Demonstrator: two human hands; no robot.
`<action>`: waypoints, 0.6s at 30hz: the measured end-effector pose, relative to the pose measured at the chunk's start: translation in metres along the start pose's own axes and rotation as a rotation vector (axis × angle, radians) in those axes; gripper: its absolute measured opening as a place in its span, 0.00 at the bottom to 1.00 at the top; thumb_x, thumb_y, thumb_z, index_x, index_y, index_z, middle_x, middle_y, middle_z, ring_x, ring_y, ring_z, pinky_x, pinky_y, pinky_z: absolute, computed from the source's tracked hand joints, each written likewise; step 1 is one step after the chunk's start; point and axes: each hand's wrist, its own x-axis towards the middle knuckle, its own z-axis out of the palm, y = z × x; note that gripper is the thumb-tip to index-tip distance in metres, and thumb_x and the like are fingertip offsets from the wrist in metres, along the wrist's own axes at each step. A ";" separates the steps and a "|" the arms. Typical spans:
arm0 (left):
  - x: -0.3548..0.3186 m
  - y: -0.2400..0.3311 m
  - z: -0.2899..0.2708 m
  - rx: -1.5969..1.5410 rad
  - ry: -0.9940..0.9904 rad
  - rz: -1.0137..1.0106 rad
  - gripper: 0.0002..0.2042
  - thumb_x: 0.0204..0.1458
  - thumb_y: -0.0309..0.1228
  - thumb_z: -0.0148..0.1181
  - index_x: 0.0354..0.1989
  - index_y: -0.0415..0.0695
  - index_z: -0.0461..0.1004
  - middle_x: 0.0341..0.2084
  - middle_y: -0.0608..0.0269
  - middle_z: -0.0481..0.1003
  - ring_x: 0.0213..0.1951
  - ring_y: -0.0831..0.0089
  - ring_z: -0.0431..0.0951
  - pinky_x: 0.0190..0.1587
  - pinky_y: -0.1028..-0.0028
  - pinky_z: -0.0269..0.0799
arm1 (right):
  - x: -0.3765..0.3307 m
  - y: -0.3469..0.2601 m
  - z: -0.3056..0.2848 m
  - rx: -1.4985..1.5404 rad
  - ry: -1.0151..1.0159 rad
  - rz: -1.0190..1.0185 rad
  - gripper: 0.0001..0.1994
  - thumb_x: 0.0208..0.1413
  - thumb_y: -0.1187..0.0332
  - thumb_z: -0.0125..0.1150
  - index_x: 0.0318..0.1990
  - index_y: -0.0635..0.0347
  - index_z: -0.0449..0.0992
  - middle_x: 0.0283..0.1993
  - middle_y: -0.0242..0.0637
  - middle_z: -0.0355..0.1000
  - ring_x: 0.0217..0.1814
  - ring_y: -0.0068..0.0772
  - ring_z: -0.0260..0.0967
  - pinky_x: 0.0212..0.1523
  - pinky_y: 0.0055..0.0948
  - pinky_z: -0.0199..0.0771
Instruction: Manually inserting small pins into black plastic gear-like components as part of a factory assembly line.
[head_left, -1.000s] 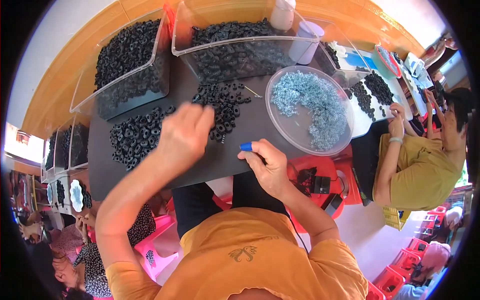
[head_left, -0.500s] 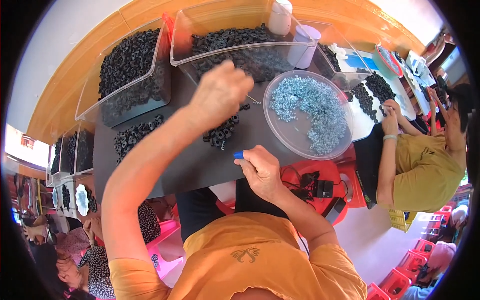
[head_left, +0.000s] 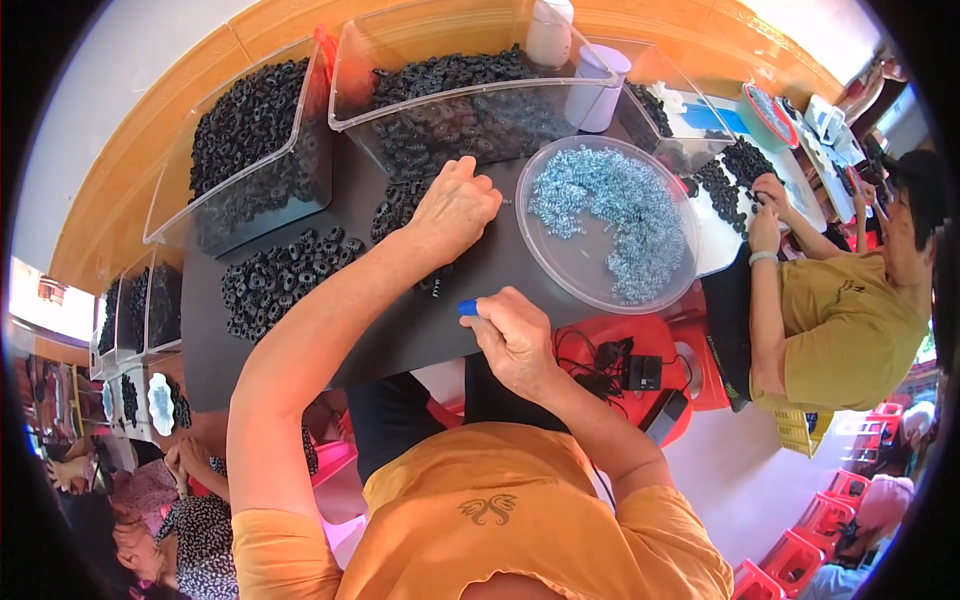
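My left hand (head_left: 455, 208) is closed over the dark table, fingertips turned down beside a pile of small black ring-like plastic parts (head_left: 395, 208). What it grips is hidden beneath the fingers. Closer to me, my right hand (head_left: 518, 338) is closed too, thumb against the forefinger, with a small blue piece (head_left: 468, 307) at the tips; its exact kind is unclear. A tiny metal spring (head_left: 436, 287) stands by the black parts under my left forearm. Right of my left hand sits a round clear tray (head_left: 560, 262) with many small silvery springs (head_left: 640, 225).
Clear bins (head_left: 470, 95) of black parts line the table's back, with a lilac cup (head_left: 600, 85) and a white bottle (head_left: 548, 35). Another black pile (head_left: 285, 280) lies left. A red stool (head_left: 660, 350) holds cables. A co-worker (head_left: 840, 310) sits at right.
My left hand has come down slightly nearer to me, and the thin rod that showed under it is now hidden. My right hand stays nearly in place with the blue piece.
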 end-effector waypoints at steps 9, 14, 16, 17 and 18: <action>-0.013 -0.001 -0.020 -0.081 0.083 -0.101 0.05 0.33 0.18 0.56 0.21 0.41 0.72 0.24 0.57 0.69 0.35 0.58 0.67 0.39 0.65 0.65 | 0.001 0.000 0.001 0.007 -0.028 0.017 0.07 0.47 0.83 0.60 0.35 0.64 0.74 0.26 0.36 0.73 0.26 0.34 0.66 0.26 0.28 0.65; -0.022 -0.009 -0.020 -0.131 0.188 -0.161 0.05 0.34 0.18 0.58 0.21 0.43 0.73 0.25 0.59 0.67 0.35 0.59 0.65 0.38 0.64 0.65 | 0.003 -0.002 0.003 -0.024 -0.009 0.040 0.07 0.47 0.84 0.60 0.35 0.65 0.75 0.26 0.37 0.70 0.25 0.31 0.64 0.26 0.26 0.64; -0.022 -0.015 -0.022 -0.169 0.244 -0.230 0.06 0.35 0.20 0.59 0.23 0.45 0.76 0.25 0.62 0.69 0.36 0.59 0.67 0.39 0.64 0.66 | 0.002 -0.003 0.004 -0.023 -0.010 0.041 0.07 0.47 0.84 0.60 0.34 0.64 0.75 0.26 0.36 0.70 0.24 0.31 0.64 0.25 0.26 0.64; -0.021 -0.017 -0.021 -0.168 0.249 -0.232 0.06 0.35 0.20 0.59 0.23 0.45 0.76 0.25 0.62 0.69 0.36 0.59 0.67 0.39 0.64 0.66 | 0.003 -0.003 0.005 -0.022 -0.008 0.039 0.07 0.47 0.83 0.60 0.34 0.64 0.75 0.26 0.36 0.69 0.24 0.30 0.64 0.25 0.26 0.63; -0.020 -0.019 -0.020 -0.162 0.226 -0.217 0.06 0.36 0.21 0.60 0.25 0.44 0.76 0.25 0.62 0.70 0.35 0.59 0.67 0.38 0.64 0.67 | 0.003 -0.004 0.005 -0.023 -0.010 0.034 0.07 0.47 0.83 0.60 0.34 0.64 0.75 0.26 0.36 0.69 0.24 0.30 0.64 0.25 0.26 0.63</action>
